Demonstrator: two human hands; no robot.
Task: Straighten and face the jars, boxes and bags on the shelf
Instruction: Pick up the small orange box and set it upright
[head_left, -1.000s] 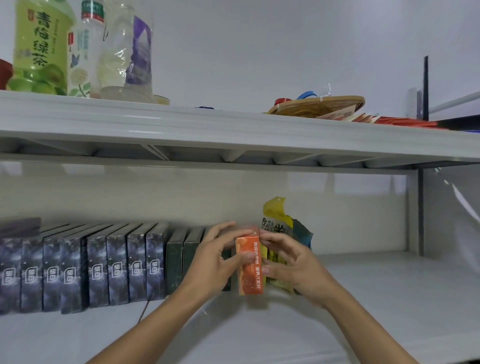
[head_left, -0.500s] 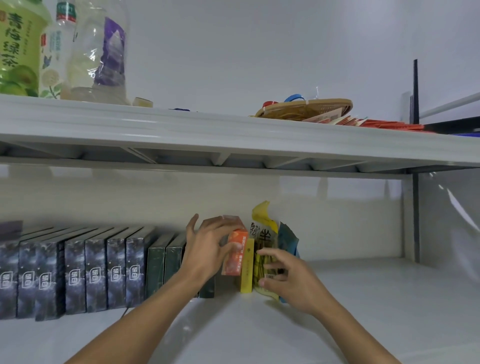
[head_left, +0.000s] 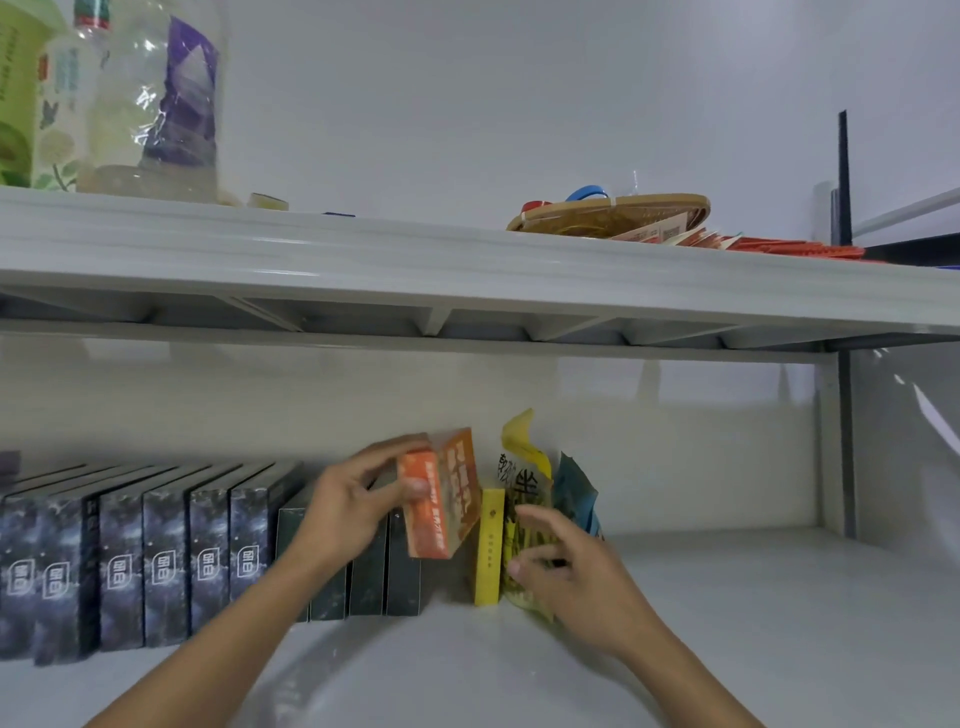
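Boxes, dark and marbled with white logos, are seen lined upright along the left of the lower white shelf, spines facing out, and the row is closed by darker green-black boxes just right of them. Over that dark end, the left hand is seen with its grip pinched on a tall orange cardboard box: thumb on the front face, fingers over the top rear edge. That orange box is held tilted and lifted clear of the shelf, above the gap between the dark boxes and a slim yellow box, which is stood upright. Touching it on the right, a crumpled yellow printed bag is steadied by the right hand, grip loosely spread, fingertips laid against the bag's lower front. Behind the bag, a blue foil pouch is glimpsed, upright and leaning.
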